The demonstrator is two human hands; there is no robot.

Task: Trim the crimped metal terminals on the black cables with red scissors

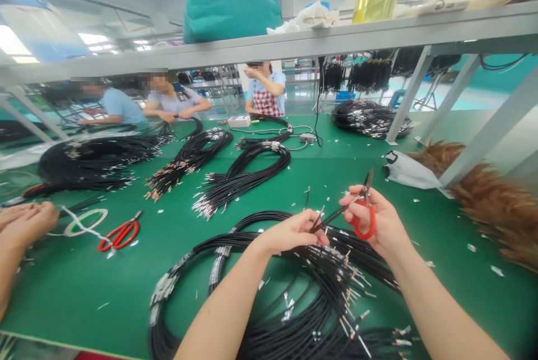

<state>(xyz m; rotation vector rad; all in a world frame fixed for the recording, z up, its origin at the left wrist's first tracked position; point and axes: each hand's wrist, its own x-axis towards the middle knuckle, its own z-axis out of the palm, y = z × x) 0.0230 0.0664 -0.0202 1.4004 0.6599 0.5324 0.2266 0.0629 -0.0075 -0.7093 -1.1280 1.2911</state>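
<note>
Near the middle of the view, my left hand (300, 230) is closed on a black cable (332, 218) above the large cable bundle. Red-handled scissors (365, 220) are in my right hand (378, 222), their dark blades pointing up. The fingertips of that hand also meet the end of the same cable. Beneath both hands lies a big coiled bundle of black cables (252, 232), bound with silvery labels or tape at the left. Stripped, pale wire ends fan out at its right side.
More cable bundles (269, 164) lie across the green table (126, 298). Another pair of red scissors (121, 234) rests at left, near a person's hands (29, 222). A metal shelf (235, 49) spans above. Brown fluffy material (491, 203) and a white bag (409, 171) lie right. People sit opposite.
</note>
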